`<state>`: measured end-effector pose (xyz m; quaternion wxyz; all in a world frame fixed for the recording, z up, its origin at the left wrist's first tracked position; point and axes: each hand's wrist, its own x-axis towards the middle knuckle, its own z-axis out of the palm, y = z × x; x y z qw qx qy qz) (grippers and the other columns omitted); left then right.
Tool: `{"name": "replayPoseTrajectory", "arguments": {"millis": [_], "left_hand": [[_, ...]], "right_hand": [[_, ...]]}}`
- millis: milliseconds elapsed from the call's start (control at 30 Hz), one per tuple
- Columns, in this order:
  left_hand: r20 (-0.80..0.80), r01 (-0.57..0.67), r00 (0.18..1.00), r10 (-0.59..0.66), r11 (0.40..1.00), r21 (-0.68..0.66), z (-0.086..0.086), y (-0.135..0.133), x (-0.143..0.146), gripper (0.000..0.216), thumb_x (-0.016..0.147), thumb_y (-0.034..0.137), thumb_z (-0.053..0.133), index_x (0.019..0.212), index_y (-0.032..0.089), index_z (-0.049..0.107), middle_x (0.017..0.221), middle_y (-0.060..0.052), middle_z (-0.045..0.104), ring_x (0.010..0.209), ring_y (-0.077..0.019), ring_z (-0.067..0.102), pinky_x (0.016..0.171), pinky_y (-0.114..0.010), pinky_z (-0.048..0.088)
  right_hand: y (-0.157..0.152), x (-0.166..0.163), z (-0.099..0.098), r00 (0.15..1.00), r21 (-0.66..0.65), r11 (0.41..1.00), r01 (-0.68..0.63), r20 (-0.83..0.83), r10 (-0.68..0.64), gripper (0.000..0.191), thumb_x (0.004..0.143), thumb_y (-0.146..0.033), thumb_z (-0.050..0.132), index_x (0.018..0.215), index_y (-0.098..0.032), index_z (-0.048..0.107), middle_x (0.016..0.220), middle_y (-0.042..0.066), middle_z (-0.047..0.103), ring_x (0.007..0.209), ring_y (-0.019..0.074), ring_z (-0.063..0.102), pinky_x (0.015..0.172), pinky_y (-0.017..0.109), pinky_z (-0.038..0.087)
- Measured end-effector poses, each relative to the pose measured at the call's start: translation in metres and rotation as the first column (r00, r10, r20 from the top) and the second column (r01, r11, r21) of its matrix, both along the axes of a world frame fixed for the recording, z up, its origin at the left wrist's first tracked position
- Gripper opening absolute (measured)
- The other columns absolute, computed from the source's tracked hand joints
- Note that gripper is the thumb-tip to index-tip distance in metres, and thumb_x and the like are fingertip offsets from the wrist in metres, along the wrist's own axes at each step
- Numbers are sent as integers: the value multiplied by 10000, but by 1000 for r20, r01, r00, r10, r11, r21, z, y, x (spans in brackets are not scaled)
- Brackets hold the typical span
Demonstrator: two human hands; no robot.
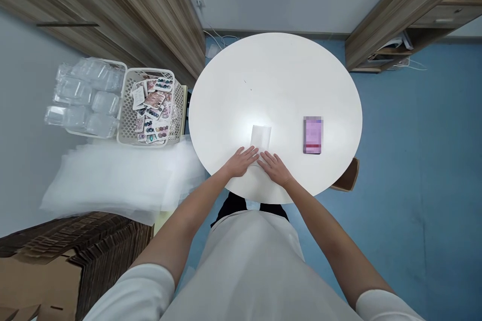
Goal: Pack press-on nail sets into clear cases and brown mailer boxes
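Note:
On the white round table (pixel 276 75) lies a small white rectangular sheet (pixel 261 136), close to the near edge. Whether it is paper or thin foam I cannot tell. My left hand (pixel 243 161) rests flat at the sheet's near end, its fingers stretched out to the right. From the other side my right hand (pixel 275 168) lies flat with its fingers spread, the tips near those of my left hand. The near part of the sheet is hidden by my fingers. To the right lies a phone-like rectangle (pixel 313 135), pinkish purple and blurred out.
At left stand a white basket (pixel 124 130) of small patterned cards and another with clear plastic boxes (pixel 88 93). Below them lie translucent white sheets (pixel 113 175) and stacked flat cardboard (pixel 113 256). A brown bin (pixel 347 176) stands under the table's right edge.

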<state>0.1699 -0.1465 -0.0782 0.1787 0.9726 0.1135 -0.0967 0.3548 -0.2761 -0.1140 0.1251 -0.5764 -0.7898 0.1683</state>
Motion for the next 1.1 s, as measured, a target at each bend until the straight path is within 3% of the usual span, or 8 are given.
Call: {"name": "replayPoseTrajectory", "arguments": {"millis": [167, 300, 500, 600, 733, 867, 1000, 1100], "left_hand": [[9, -45, 999, 45, 998, 32, 0, 0, -3, 636, 725, 141, 454, 1339, 191, 298, 1450, -111, 171, 1321, -286, 136, 991, -452, 170], [14, -48, 999, 48, 999, 24, -2, -1, -3, 640, 724, 206, 496, 1334, 183, 305, 1420, -135, 242, 1298, -299, 186, 990, -454, 156], [24, -47, 999, 47, 999, -14, -4, 3, 4, 651, 703, 317, 550, 1295, 146, 340, 1367, -156, 319, 1253, -315, 244, 961, -441, 199], [53, -69, 996, 69, 998, -2, -3, 1, 6, 597, 709, 317, 553, 1254, 147, 378, 1344, -154, 348, 1229, -306, 285, 934, -426, 237], [81, -94, 992, 92, 995, 17, -3, -13, 4, 387, 780, 176, 448, 1167, 184, 452, 1240, -118, 462, 1128, -246, 417, 887, -395, 297], [114, -147, 983, 147, 989, -13, -6, -34, -3, 327, 805, 131, 393, 1111, 195, 489, 1186, -106, 503, 1098, -228, 446, 881, -397, 332], [142, -210, 964, 223, 973, -97, -12, -44, -6, 337, 784, 101, 401, 1089, 203, 502, 1189, -101, 501, 1144, -225, 417, 912, -405, 344], [144, -195, 966, 216, 969, -151, -12, -40, -6, 348, 767, 106, 426, 1092, 203, 502, 1190, -99, 503, 1151, -225, 413, 932, -416, 343]], "right_hand": [[14, 7, -1, 995, -17, 995, -101, 1, 101, 374, 853, -114, 358, 1206, -179, 464, 1268, 120, 472, 1258, 244, 321, 920, 430, 416], [25, 7, 3, 986, -27, 988, -150, 71, 152, 358, 836, -71, 355, 1145, -178, 498, 1161, 125, 529, 1168, 261, 397, 732, 368, 505], [30, 3, 8, 975, -20, 989, -147, 167, 148, 333, 816, -57, 352, 1076, -175, 523, 1084, 124, 553, 1075, 269, 444, 516, 275, 488], [29, 2, 11, 991, 0, 996, -85, 102, 84, 322, 791, -56, 376, 1043, -178, 536, 1072, 111, 554, 1062, 253, 452, 593, 302, 511], [14, -1, 19, 994, -2, 996, -94, -54, 94, 318, 774, -86, 404, 1055, -164, 530, 1065, 113, 544, 1070, 231, 456, 793, 377, 495], [-13, -8, 23, 986, -43, 999, 2, -165, -9, 332, 777, -200, 480, 1108, -181, 511, 1247, 148, 419, 1210, 274, 347, 931, 479, 392], [-27, -16, 20, 961, -175, 973, 151, -206, -186, 463, 734, -329, 581, 1164, -199, 465, 1408, 162, 198, 1283, 328, 228, 933, 547, 356], [-21, -19, 15, 966, -208, 970, 129, -194, -170, 384, 777, -243, 527, 1153, -197, 461, 1372, 165, 288, 1270, 295, 276, 939, 528, 370]]}}
